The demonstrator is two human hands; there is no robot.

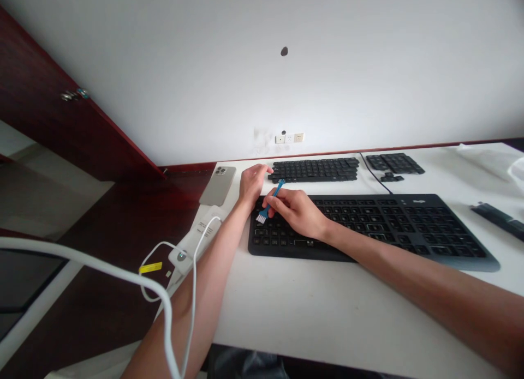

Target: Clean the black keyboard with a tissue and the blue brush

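My right hand grips a small blue cleaning brush with pale bristles. The bristles point down over the left end of a black keyboard whose keycaps are off, leaving bare key sockets. Beside the keyboard's upper left corner, my left hand rests with its fingers stretched out and nothing visible in them. Its fingertips reach close to the left end of a block of removed black keycaps, laid out in rows behind the keyboard.
More loose keycaps lie at the back right, beside the keyboard's cable. A phone and a white power strip with white cables are at the left edge. A black strip-shaped part and a white plastic bag lie right.
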